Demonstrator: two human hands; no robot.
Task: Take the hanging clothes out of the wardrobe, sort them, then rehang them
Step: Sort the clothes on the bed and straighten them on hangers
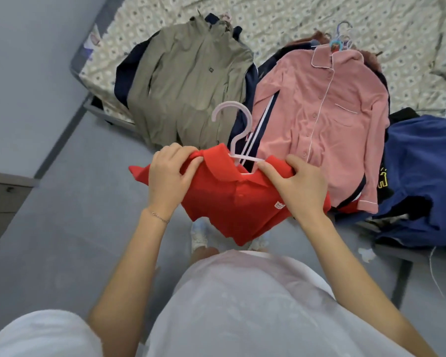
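Observation:
A small red polo shirt (232, 202) hangs on a pale pink plastic hanger (233, 132) in front of me, above the floor. My left hand (169, 176) grips the shirt's left shoulder by the collar. My right hand (298, 185) grips the right shoulder, thumb lying along the collar near the hanger's arm. On the bed beyond lie an olive jacket (188, 83) over dark navy garments, and a pink button-up shirt (325, 119) on a hanger, topping another pile.
The bed (281, 19) has a patterned sheet. A blue garment (422, 161) and dark clothes are heaped at the right over a metal frame (402, 276). Several spare hangers (341, 38) lie above the pink shirt. A grey cabinet (3, 202) stands at left on the grey floor.

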